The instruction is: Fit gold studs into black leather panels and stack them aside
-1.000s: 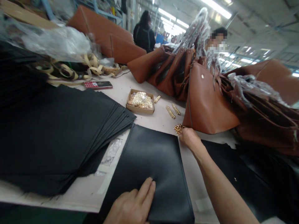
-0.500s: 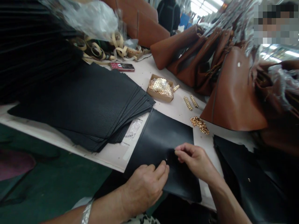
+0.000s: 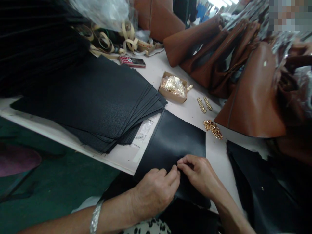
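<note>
A smooth black leather panel lies over the table's front edge. My left hand is closed at its near side, fingers bent over the leather; its thumb is hidden. My right hand pinches thumb and forefinger together just above the panel, its fingertips meeting those of my left hand. Whatever sits in that pinch is too small to make out. Right of the panel lies a heap of gold chain. Farther back are two short gold chain strips and a small cardboard box filled with bagged gold pieces.
To the left is a fanned stack of black leather sheets. A red phone lies behind it, near coiled beige strips. Brown leather bags line the back right. More black leather with a small metal piece lies at right.
My right hand has moved left and its pinched fingertips now meet my left hand's, over the spot where a small shiny point showed. The view has shifted slightly.
</note>
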Available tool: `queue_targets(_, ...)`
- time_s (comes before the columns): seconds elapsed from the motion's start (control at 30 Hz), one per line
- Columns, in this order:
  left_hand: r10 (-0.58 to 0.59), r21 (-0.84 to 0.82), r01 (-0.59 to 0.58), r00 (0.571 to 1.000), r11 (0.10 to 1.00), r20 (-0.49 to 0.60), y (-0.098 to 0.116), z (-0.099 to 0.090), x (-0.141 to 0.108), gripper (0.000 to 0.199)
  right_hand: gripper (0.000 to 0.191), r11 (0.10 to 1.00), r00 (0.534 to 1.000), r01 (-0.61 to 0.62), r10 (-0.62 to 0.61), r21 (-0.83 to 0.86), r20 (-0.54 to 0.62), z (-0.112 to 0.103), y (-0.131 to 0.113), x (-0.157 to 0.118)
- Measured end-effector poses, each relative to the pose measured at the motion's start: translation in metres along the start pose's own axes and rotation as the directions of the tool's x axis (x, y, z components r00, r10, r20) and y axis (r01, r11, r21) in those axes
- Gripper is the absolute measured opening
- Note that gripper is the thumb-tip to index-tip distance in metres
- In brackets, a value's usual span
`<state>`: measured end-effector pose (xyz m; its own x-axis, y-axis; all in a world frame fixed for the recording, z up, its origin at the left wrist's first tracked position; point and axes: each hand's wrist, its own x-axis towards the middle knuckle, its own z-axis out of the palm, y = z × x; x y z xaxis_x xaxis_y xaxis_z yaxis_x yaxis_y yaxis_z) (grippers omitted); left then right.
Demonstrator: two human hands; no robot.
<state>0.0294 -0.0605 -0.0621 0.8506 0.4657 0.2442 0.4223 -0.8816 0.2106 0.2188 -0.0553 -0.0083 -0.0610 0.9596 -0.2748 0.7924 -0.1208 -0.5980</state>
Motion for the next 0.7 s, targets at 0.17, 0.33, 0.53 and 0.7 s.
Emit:
queue_targets(0.17,-0.004,-0.006,0.004,1.0,1.0,-0.019,0.0,0.001,-0.001,0.04,0.016,0.994,0.991,-0.113,0.113,-0.001,0.074,-0.005,-0.007,0.008)
queue_targets(0.33,-0.01,0.001,0.01,1.0,1.0,-0.024,0.0,-0.003,0.0,0.039,0.013,0.981,0.964,-0.196,0.193,0.0,0.185,-0.01,-0.008,0.02)
queue_targets(0.53,0.013,-0.008,-0.013,1.0,1.0,-0.001,-0.003,0.002,-0.001,0.042,0.005,0.95,0.916,-0.309,0.308,-0.038,0.257,-0.015,-0.01,0.034)
queue_targets(0.7,0.036,0.013,-0.035,0.997,0.999,-0.07,-0.009,0.006,-0.003,0.043,0.005,0.952,0.906,-0.27,0.303,-0.146,0.296,-0.025,-0.022,0.043)
